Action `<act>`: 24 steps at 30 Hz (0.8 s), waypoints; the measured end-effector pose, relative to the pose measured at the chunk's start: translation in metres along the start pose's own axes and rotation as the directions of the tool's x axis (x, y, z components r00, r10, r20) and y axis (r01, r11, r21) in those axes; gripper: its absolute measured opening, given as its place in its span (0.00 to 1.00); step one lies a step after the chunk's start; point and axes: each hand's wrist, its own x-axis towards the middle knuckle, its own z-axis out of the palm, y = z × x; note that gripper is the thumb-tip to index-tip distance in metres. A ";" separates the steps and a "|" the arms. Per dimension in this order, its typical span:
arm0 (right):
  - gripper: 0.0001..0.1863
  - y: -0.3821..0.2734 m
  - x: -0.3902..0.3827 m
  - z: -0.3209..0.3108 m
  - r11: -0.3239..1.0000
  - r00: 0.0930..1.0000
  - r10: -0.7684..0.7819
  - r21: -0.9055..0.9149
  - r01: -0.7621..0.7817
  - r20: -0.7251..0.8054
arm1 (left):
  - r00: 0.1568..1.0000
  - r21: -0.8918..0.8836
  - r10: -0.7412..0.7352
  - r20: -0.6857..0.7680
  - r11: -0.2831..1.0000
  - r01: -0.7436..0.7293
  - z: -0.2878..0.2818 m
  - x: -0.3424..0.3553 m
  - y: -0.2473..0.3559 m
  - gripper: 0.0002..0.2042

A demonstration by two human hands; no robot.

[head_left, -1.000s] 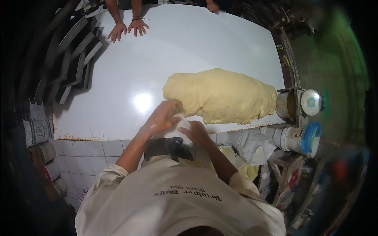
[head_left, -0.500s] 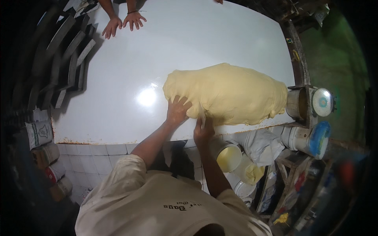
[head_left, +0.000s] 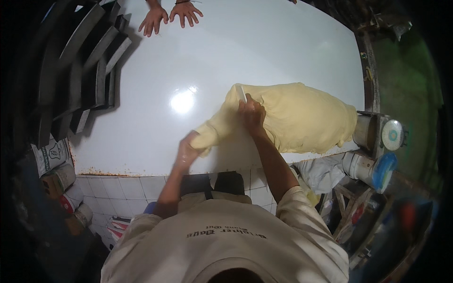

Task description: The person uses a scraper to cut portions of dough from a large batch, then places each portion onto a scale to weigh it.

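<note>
Find the dough (head_left: 309, 118) on the table (head_left: 141, 146), toward the right end and just in from the near edge. Read its long axis as running roughly along that edge, with a slight slant toward the near right corner. From both grips, look right for the bulk; at its left end, note a drawn-out tongue (head_left: 214, 129) slanting left and toward the near edge.

Count the right grip (head_left: 252, 113) as nearer to the bulk, lying over the join of tongue and bulk. Closed there around a white scraper (head_left: 242, 93), with its tip toward the far edge, at the far side of the dough. Cannot tell how deep in the dough, if at all. Closed on the left as well: holding the tongue's end in the left grip (head_left: 187, 145), near the near edge and well apart from the left edge, with fingers partly hidden by dough.

Against half a second ago, note a longer, thinner left end: then blunt under a spread left grip, now pulled out well left of the bulk. Add a shift of the scraper from the near side of the dough to the far side. Allowing for a slight shift of view, see no clear change in the bulk's place beside the right edge. Toward the far left corner, notice another person's hands (head_left: 154, 21), spread flat as before.
</note>
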 end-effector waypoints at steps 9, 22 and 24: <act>0.26 -0.006 -0.138 -0.061 0.916 0.917 0.399 0.033 -0.400 0.018 | 0.898 0.790 0.425 0.116 0.508 -0.343 0.029 0.071 0.069 0.41; 0.15 0.007 0.054 0.046 0.924 0.951 0.282 -0.233 -0.304 -0.123 | 0.752 0.769 0.629 0.195 0.378 -0.515 0.078 0.125 0.023 0.21; 0.15 -0.010 0.089 0.040 0.884 0.923 0.384 -0.276 -0.376 -0.029 | 0.753 0.767 0.645 0.128 0.417 -0.487 0.064 0.116 0.021 0.21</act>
